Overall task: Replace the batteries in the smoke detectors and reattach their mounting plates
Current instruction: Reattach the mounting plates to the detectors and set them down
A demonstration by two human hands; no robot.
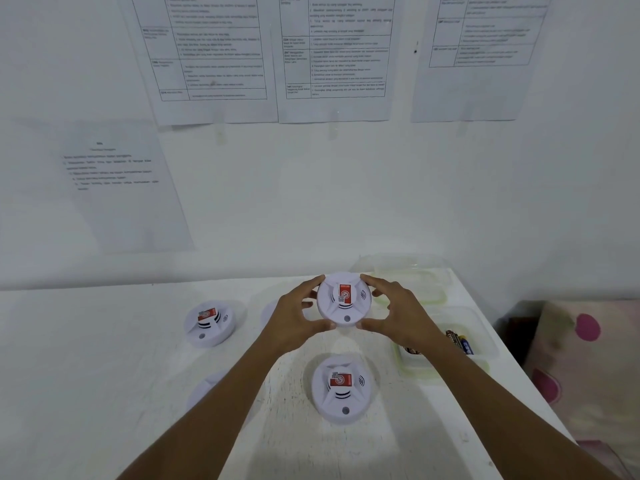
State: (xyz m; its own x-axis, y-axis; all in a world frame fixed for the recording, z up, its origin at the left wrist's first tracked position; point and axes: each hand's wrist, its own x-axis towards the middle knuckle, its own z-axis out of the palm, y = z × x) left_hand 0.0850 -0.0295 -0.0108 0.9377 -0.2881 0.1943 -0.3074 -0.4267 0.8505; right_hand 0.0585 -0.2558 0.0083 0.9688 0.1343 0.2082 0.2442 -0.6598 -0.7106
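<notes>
View from the head camera over a white table (104, 375). Each smoke detector carries a red label (345, 293) with a white round logo and a small square code; its lettering is too small to read. Printed sheets (334, 57) taped to the wall (346, 202) bear ruled tables of text, too blurred to read. The left hand (298, 313) and the right hand (394, 310), both half-curled, grip the held smoke detector (344, 306) by its rim from opposite sides, thumbs on the near edge and fingers on the far edge, over the far middle of the table. A second smoke detector (209, 323) lies to the left, and a third smoke detector (343, 389) lies nearer the camera, between the forearms. At the right edge of the table a clear tub (485, 344) holds batteries (459, 341) in dark and blue wrappers, brand unreadable; a second clear tub (408, 268) stands behind it by the wall, contents not discernible. A pink-spotted cushion (571, 341) lies beyond the table.
</notes>
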